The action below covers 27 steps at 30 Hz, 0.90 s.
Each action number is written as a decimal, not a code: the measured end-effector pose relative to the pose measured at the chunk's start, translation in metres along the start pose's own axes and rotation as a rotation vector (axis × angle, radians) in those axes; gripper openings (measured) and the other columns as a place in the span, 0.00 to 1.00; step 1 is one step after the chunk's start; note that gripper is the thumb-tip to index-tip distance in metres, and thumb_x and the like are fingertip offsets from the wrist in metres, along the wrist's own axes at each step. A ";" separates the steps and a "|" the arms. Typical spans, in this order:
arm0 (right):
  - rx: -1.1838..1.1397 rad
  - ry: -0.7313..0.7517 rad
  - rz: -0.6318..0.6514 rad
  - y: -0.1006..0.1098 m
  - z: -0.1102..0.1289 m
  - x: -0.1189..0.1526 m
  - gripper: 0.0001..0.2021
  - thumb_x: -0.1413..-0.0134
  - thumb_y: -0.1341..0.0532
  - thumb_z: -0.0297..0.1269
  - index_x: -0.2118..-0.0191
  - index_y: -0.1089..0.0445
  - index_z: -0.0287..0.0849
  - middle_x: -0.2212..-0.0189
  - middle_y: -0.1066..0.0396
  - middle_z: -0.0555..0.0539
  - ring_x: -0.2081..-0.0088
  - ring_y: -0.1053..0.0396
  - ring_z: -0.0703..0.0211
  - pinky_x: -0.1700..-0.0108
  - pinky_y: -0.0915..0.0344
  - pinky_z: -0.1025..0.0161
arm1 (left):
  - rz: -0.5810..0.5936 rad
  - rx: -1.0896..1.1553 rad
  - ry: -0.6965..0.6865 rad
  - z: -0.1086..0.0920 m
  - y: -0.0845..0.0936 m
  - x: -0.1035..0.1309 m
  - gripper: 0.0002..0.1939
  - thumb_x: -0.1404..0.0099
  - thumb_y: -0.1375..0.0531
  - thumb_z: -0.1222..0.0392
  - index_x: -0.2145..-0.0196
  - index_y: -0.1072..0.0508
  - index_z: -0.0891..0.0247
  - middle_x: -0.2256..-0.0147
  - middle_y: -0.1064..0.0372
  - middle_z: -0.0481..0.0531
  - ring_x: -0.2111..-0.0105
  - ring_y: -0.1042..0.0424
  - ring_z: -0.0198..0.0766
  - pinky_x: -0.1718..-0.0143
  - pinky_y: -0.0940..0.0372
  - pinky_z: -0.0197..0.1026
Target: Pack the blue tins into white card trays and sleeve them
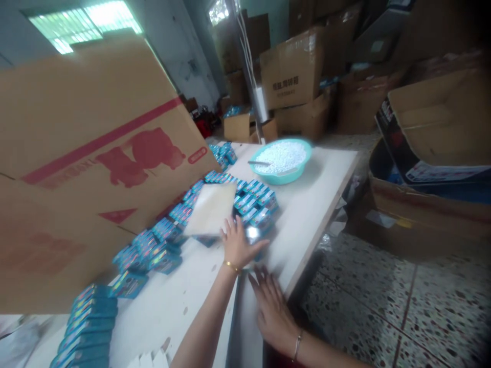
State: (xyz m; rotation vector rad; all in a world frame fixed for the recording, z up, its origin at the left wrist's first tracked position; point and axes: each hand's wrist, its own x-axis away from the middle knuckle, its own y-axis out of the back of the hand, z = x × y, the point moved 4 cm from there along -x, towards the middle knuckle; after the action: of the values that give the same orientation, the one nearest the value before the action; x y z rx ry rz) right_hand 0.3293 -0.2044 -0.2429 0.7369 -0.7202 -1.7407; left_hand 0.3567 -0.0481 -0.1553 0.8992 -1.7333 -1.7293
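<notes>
My left hand (238,246) reaches over the white table with its fingers spread, a gold bracelet at the wrist. Its fingertips are at the near edge of a flat cream-white sheet or pad (212,208); whether they touch it I cannot tell. That pad lies on top of rows of small blue boxes (255,200). A shiny, clear-wrapped patch (253,233) shows just beside the thumb. My right hand (273,311) rests near the table's edge, fingers stretched out and holding nothing. More small blue boxes (164,258) stand in rows to the left.
A turquoise basin (282,176) of small white pieces, with a grey handle in it, stands at the table's far end. A large cardboard carton (76,204) rises along the left. An open carton (433,199) sits on the speckled floor at right. Stacked cartons (293,71) fill the back.
</notes>
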 end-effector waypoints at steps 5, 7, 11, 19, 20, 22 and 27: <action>0.021 -0.055 -0.098 0.019 -0.021 0.010 0.49 0.61 0.51 0.19 0.33 0.77 0.46 0.33 0.81 0.48 0.34 0.76 0.45 0.36 0.58 0.39 | 0.104 -0.065 -0.016 -0.021 0.000 -0.048 0.66 0.57 0.48 0.22 0.35 0.62 0.74 0.35 0.67 0.73 0.35 0.68 0.62 0.39 0.65 0.62; 0.008 -0.114 -0.115 0.019 -0.024 0.012 0.50 0.61 0.51 0.19 0.34 0.80 0.45 0.34 0.84 0.48 0.34 0.76 0.45 0.36 0.57 0.40 | 0.120 -0.128 0.034 -0.031 -0.005 -0.058 0.65 0.55 0.46 0.25 0.35 0.61 0.77 0.36 0.64 0.77 0.36 0.63 0.66 0.40 0.63 0.61; -0.022 -0.138 -0.075 0.007 -0.020 0.017 0.54 0.66 0.50 0.18 0.37 0.89 0.41 0.34 0.86 0.46 0.34 0.77 0.44 0.36 0.56 0.39 | 0.107 -0.261 0.114 -0.049 -0.015 -0.064 0.52 0.46 0.42 0.37 0.37 0.54 0.80 0.39 0.57 0.81 0.41 0.49 0.70 0.41 0.58 0.61; 0.024 -0.141 -0.045 0.004 -0.022 0.021 0.51 0.62 0.52 0.17 0.36 0.87 0.40 0.34 0.82 0.44 0.34 0.72 0.46 0.36 0.55 0.41 | -0.009 -0.208 -0.172 -0.051 -0.018 -0.047 0.34 0.38 0.45 0.52 0.39 0.46 0.71 0.41 0.48 0.73 0.48 0.37 0.56 0.47 0.46 0.55; 0.032 -0.121 -0.048 0.005 -0.022 0.021 0.50 0.61 0.52 0.17 0.36 0.87 0.39 0.34 0.80 0.43 0.34 0.72 0.46 0.37 0.55 0.41 | -0.032 -0.188 -0.213 -0.051 -0.018 -0.046 0.33 0.38 0.44 0.53 0.39 0.45 0.71 0.43 0.45 0.72 0.48 0.39 0.56 0.46 0.47 0.56; 0.043 -0.090 -0.062 0.006 -0.022 0.021 0.49 0.61 0.53 0.17 0.36 0.85 0.38 0.33 0.77 0.42 0.34 0.70 0.45 0.37 0.55 0.39 | -0.084 -0.145 -0.278 -0.058 -0.015 -0.043 0.34 0.40 0.43 0.55 0.39 0.46 0.71 0.48 0.39 0.69 0.47 0.40 0.55 0.44 0.50 0.58; 0.041 -0.089 -0.023 0.000 -0.027 0.017 0.46 0.61 0.51 0.20 0.33 0.70 0.33 0.34 0.64 0.35 0.35 0.64 0.40 0.39 0.53 0.37 | -0.217 0.101 -0.350 -0.087 0.011 -0.006 0.41 0.41 0.42 0.58 0.36 0.56 0.71 0.47 0.42 0.66 0.46 0.43 0.52 0.44 0.48 0.57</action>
State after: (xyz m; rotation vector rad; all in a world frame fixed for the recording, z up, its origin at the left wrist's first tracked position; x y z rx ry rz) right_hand 0.3465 -0.2236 -0.2619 0.7017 -0.8132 -1.7930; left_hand 0.4256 -0.1000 -0.1399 0.8963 -2.0227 -2.0552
